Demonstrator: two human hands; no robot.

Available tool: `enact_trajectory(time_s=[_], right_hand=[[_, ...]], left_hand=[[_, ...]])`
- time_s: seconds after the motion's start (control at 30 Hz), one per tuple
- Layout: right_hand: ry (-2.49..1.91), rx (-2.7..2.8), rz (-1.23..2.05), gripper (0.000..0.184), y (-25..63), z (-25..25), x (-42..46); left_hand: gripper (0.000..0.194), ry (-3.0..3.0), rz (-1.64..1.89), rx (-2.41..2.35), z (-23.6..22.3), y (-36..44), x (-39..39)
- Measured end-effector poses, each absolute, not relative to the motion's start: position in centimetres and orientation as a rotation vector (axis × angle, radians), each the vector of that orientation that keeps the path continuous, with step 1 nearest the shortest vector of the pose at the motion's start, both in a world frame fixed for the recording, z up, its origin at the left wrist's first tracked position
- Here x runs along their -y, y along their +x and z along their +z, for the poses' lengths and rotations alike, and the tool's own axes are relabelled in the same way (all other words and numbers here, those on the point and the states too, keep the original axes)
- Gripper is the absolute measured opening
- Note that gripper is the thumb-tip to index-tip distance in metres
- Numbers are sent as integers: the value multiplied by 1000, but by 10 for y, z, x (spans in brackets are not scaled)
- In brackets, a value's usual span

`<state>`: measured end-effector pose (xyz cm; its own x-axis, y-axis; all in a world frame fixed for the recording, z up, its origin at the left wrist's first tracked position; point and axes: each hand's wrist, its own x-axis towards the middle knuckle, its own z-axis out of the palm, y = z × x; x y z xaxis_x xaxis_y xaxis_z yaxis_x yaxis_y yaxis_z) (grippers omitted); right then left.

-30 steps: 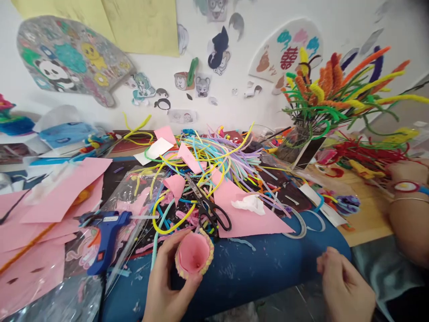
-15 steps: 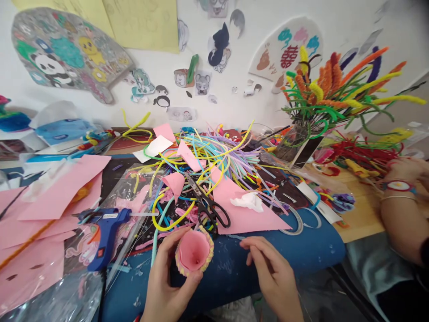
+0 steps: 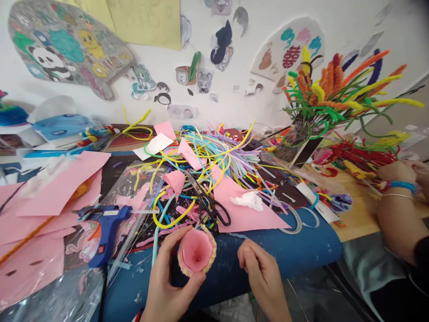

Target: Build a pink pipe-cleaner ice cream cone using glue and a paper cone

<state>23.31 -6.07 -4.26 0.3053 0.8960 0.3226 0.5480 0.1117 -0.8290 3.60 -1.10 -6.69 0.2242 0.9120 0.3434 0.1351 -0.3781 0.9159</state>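
Observation:
My left hand [image 3: 172,277] is wrapped round a pink paper cone [image 3: 197,250], its open mouth tilted up toward me. A fuzzy pale-yellow and pink trim runs round the cone's rim. To the right, apart from the cone, my right hand [image 3: 263,275] is held over the table's front edge with its fingers curled together; whatever they may pinch is hidden. Just beyond the cone lie black-handled scissors [image 3: 212,208] and a smaller pink cone [image 3: 175,182]. A crumpled white tissue [image 3: 247,201] rests on a pink sheet [image 3: 231,221].
A blue glue gun [image 3: 109,232] lies at left on clear plastic, near pink sheets [image 3: 40,255]. Pastel pipe cleaners [image 3: 231,150] heap at the back. A vase [image 3: 290,143] of fuzzy stems stands right; a co-worker's arm [image 3: 395,214] reaches in there.
My right hand has come leftward from the far right, closer to the cone, and its fingers have curled in. The left hand keeps hold of the cone. The co-worker's arm has shifted slightly.

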Motion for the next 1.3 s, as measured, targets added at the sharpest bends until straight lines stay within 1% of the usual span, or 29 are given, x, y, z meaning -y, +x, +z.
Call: enact_trajectory(time_s=[0.07,0.17,0.2,0.3,0.37,0.53,0.67,0.73,0.83,0.97,1.07,1.17,1.2,1.23,1.3], right_hand=[[-1584,1365,420,40,233,-45,60],[-1572,1399,395,18,238,-50,57],[-1564,1417,361,16,239,-51,57],[-1531,1531,236,33,242,-50,58],[-1427,1663,190,38,240,-43,60],[-1139,1905,188,23,227,-18,60],[-1103,1942,217,16,224,-12,54],[-1099,1956,228,15,224,-11,53],[-1098,1955,197,9,223,-10,54],[-1122,1833,172,15,224,-11,60],[-1222,1600,205,19,234,-19,62],[-1364,1400,211,32,247,-27,62],[-1406,1380,223,33,250,-29,61],[-1436,1384,257,30,252,-31,60],[-1413,1436,395,15,251,-36,59]], left_hand=[[58,1699,1230,-975,-68,35,12],[62,1712,1252,-958,-71,34,14],[63,1722,1260,-951,-73,33,14],[65,1747,1279,-934,-76,32,14],[66,1759,1284,-925,-75,32,13],[65,1766,1289,-924,-68,34,13],[61,1768,1302,-917,-66,34,14],[62,1767,1295,-908,-66,35,14],[65,1766,1279,-920,-66,34,13],[68,1771,1275,-921,-67,33,12],[67,1772,1273,-920,-69,32,12],[67,1771,1272,-918,-71,32,13],[68,1771,1273,-916,-72,32,13],[68,1772,1275,-914,-72,32,13],[70,1781,1278,-903,-72,32,14]])
